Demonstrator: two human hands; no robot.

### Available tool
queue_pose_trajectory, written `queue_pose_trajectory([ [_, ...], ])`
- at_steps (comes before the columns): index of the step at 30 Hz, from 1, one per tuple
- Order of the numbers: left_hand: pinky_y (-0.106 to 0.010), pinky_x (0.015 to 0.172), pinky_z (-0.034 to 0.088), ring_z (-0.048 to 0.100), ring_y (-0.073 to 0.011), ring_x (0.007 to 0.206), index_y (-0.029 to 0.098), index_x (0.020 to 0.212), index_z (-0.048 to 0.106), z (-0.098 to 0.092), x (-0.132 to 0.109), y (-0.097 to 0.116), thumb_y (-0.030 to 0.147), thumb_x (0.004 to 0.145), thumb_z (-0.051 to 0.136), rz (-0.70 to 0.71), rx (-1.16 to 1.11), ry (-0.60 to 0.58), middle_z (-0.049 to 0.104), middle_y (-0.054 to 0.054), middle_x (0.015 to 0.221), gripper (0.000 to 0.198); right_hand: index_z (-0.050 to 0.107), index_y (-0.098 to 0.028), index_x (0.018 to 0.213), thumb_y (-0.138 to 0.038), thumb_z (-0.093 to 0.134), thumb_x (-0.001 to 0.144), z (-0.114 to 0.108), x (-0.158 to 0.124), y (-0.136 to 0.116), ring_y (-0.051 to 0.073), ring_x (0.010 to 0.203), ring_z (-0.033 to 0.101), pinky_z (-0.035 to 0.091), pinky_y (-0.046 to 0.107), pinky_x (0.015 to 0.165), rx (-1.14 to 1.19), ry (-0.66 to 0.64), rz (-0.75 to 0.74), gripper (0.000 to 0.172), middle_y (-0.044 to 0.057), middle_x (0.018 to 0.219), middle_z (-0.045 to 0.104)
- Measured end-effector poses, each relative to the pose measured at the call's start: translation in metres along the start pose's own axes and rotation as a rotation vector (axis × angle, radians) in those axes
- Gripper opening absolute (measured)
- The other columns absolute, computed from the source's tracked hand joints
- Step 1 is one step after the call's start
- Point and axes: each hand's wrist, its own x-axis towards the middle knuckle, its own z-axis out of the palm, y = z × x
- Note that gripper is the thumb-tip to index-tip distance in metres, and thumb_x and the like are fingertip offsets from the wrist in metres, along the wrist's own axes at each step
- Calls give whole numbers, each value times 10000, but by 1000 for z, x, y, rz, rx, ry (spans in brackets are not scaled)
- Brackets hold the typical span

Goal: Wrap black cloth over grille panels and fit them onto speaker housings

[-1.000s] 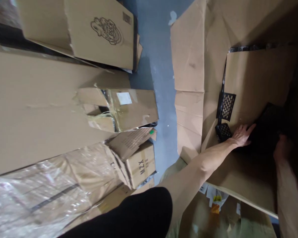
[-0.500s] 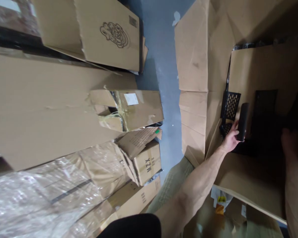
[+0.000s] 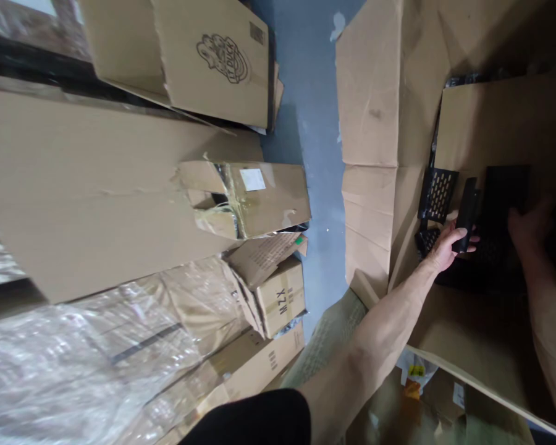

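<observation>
My left hand [image 3: 449,246] grips a narrow black piece [image 3: 467,207], held upright inside a large cardboard box [image 3: 369,117] at the right. Just left of it is a black perforated part [image 3: 441,194] with rows of slots. My right hand [image 3: 530,227] is in shadow beside a dark flat panel [image 3: 507,185]; its fingers are too dark to tell whether they hold anything. More black parts lie beneath both hands, their shapes lost in the dark.
At the left are a carton with a duck logo [image 3: 217,62], a taped box with a white label [image 3: 273,198], a box marked MZX [image 3: 282,300] and plastic-wrapped cartons [image 3: 97,358]. Blue-grey floor [image 3: 322,154] runs between the stacks.
My right hand has moved left and up, closer to my left hand and the dark panel. The black piece in my left hand has turned slightly, and the view has shifted a little.
</observation>
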Motion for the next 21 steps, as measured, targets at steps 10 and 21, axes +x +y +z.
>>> queue_pose_trajectory([
  [10, -443, 879, 616, 766, -281, 991, 209, 1250, 604, -22, -70, -18, 460, 703, 768, 45, -75, 124, 752, -50, 1057, 624, 714, -99, 1184, -409, 606, 811, -16, -69, 55, 397, 1119, 662, 490, 569, 1034, -16, -146, 12, 497, 229, 1138, 721],
  [21, -471, 940, 599, 738, -348, 1112, 221, 1328, 636, -1, -159, 16, 693, 728, 830, 95, 170, 255, 785, -122, 1166, 788, 591, -127, 1442, -339, 632, 759, -19, -56, 64, 372, 1179, 651, 494, 505, 1025, -8, -280, -200, 717, 195, 1290, 683],
])
